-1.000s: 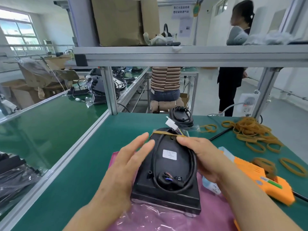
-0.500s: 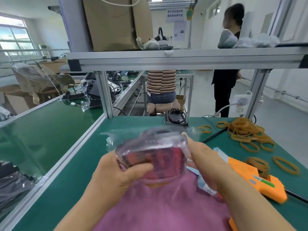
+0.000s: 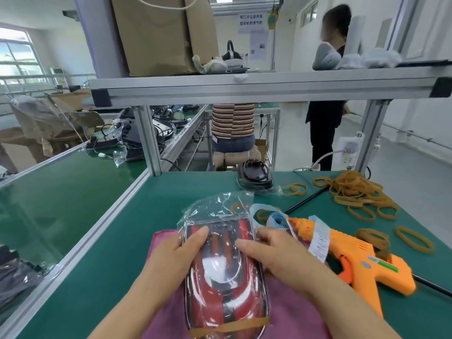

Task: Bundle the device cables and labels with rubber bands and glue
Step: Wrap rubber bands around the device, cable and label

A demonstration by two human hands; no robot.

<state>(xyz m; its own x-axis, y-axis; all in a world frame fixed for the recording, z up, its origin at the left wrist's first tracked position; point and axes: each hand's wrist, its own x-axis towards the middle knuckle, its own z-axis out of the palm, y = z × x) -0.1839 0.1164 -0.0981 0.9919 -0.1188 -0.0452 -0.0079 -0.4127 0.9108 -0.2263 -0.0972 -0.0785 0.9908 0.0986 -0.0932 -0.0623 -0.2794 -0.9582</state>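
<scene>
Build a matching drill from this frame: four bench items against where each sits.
Items:
1 red device
2 glue gun
3 rubber band pile
4 black device

Places:
A at the far edge of the table
B lying right of the pink cloth
C heaped at the far right
D in a clear bag, held by left hand and right hand

Pairs: 1-D, 2-B, 3-C, 4-A

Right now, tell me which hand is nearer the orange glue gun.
Right. The right hand holds the right edge of the bagged device, next to the glue gun; the left hand holds its left edge, the device lying between it and the gun.
</scene>
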